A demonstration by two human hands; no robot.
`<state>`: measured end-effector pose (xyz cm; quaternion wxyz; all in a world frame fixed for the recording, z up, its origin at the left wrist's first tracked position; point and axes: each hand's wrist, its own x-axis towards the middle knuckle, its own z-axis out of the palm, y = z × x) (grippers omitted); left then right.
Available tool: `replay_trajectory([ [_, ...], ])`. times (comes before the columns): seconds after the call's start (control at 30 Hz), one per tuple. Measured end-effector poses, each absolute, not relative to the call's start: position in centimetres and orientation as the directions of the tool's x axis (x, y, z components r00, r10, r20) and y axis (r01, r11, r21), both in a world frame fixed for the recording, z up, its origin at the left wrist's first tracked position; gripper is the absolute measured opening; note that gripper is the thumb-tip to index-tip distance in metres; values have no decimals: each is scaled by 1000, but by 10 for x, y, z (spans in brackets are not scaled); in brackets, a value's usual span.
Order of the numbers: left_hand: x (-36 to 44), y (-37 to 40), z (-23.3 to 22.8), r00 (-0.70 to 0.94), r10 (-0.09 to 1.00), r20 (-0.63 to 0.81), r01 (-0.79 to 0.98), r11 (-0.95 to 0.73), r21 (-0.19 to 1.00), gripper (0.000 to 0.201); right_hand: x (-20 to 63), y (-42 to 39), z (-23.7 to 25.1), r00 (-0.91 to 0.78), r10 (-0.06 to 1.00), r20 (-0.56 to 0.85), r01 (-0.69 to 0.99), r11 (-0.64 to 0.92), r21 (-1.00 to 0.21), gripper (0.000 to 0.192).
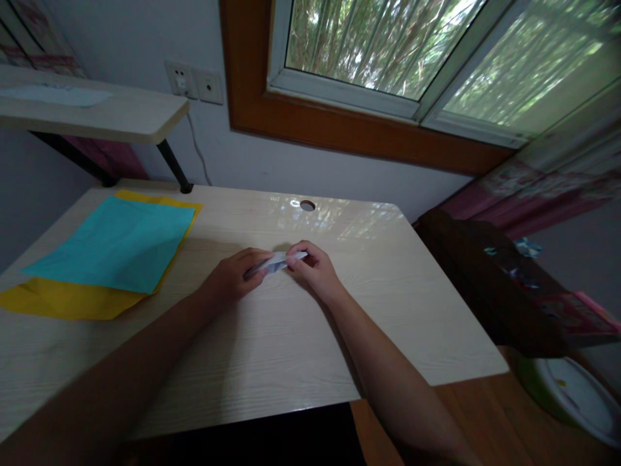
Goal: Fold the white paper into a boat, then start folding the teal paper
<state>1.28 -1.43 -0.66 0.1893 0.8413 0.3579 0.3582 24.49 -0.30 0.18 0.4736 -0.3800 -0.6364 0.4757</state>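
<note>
Folded paper [275,263]: small pale piece, narrow and creased, at the middle of the frame, pinched between both hands just above the desk [272,349].
Left hand [233,277]: comes in from the lower left; fingers are curled closed over the left end of the folded paper, thumb side pressing it.
Right hand [314,266]: comes in from the lower right; fingertips are pinched closed on the right end of the folded paper.
Risk at the fold: I judge the piece is small enough that uneven pressure from either pinch could skew the crease or tear it; the dim light makes the edges hard to see.
Risk of slipping: the desk looks glossy, so a piece pressed down on it could slide under the fingers.
Blue sheet [114,243]: left of the hands, well apart from them, lying flat on a yellow sheet [63,299] that shows around its edges.
Cable hole [307,205]: above the hands, near the far edge of the desk.
Wall sockets [194,81]: upper left, above a shelf [97,113].
Window [412,52]: across the top, greenery outside.
</note>
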Motion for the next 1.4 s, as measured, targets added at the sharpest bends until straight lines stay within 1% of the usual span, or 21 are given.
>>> replay_trajectory([
  [0.13, 14, -18, -2, 486, 762, 428, 582, -647, 493, 38, 240, -6, 1, -333, 859, 390, 92, 441, -893, 22],
  [0.2, 15, -20, 0, 471, 784, 404, 620, -620, 481, 34, 238, -8, 2, -365, 827, 428, 118, 497, -860, 23],
  [0.3, 16, -20, 1, 418, 807, 416, 605, -590, 535, 30, 234, -9, 1, -367, 825, 430, 172, 515, -840, 29],
  [0.43, 15, -18, 2, 269, 829, 491, 539, -552, 636, 27, 232, -8, -6, -398, 835, 381, 203, 485, -851, 45],
  [0.53, 14, -18, 2, 217, 845, 488, 503, -525, 686, 29, 233, -5, -9, -434, 831, 348, 233, 477, -848, 45],
  [0.6, 13, -18, 1, 225, 839, 495, 484, -538, 691, 29, 235, -3, -8, -425, 830, 361, 280, 499, -820, 36],
  [0.67, 13, -18, 1, 242, 821, 517, 460, -566, 684, 29, 237, -2, -5, -407, 819, 404, 333, 545, -769, 26],
  [0.73, 13, -18, 0, 266, 797, 543, 433, -602, 671, 31, 238, -1, -3, -390, 799, 458, 362, 591, -721, 20],
  [0.83, 15, -17, -1, 290, 775, 562, 383, -632, 674, 41, 240, 0, -1, -352, 776, 523, 365, 629, -687, 23],
  [0.93, 16, -17, -3, 273, 804, 528, 322, -593, 737, 53, 240, 1, -1, -317, 755, 574, 364, 655, -662, 25],
  [1.0, 16, -17, -5, 263, 822, 505, 287, -566, 773, 57, 241, 1, -1, -305, 746, 591, 363, 665, -652, 24],
  [1.13, 15, -15, -7, 257, 829, 497, 238, -553, 798, 56, 241, 1, -1, -305, 732, 609, 362, 681, -637, 24],
  [1.3, 14, -13, -9, 265, 846, 464, 234, -523, 820, 54, 242, 1, -1, -330, 711, 621, 362, 703, -612, 26],
  [1.4, 12, -13, -9, 315, 815, 486, 262, -567, 781, 55, 242, 0, -1, -352, 697, 625, 346, 717, -605, 32],
])
